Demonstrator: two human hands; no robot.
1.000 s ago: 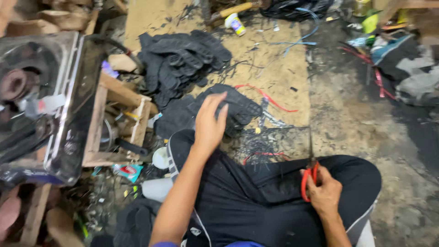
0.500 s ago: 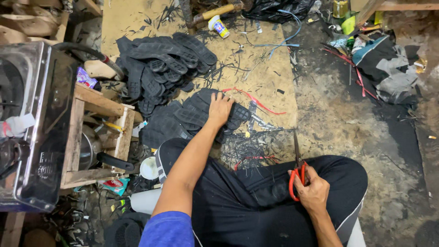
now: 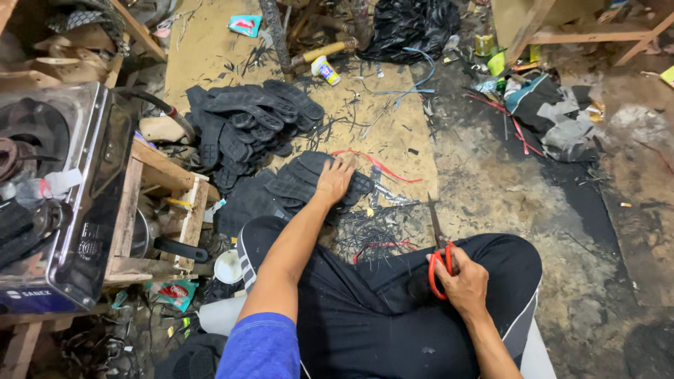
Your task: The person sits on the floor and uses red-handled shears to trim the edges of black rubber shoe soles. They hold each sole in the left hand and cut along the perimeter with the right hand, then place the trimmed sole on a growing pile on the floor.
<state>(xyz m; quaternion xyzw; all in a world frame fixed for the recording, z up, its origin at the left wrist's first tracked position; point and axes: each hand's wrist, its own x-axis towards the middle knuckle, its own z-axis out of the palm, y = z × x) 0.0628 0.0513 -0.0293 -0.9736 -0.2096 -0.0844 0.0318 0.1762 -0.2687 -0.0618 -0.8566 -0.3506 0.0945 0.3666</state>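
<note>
On floor, left hand (image 3: 334, 180) on black soles (image 3: 309, 184), right hand (image 3: 460, 281) gripping scissors (image 3: 439, 256) (red-handled)

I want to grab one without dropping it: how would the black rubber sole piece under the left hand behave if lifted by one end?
The black rubber sole piece looks thin and flat, so it would probably droop. Its ribbed tread likely gives the left hand grip rather than slip. Lying flat among others, it seems unlikely to roll.

We see an evenly lit, fairly bright scene under soft overhead light, with shadows only faint. The steel stove (image 3: 84, 203) at left carries a mild sheen. Focus is sharp at the centre; the wide lens bends the edges, and dark corners lose detail.
</note>
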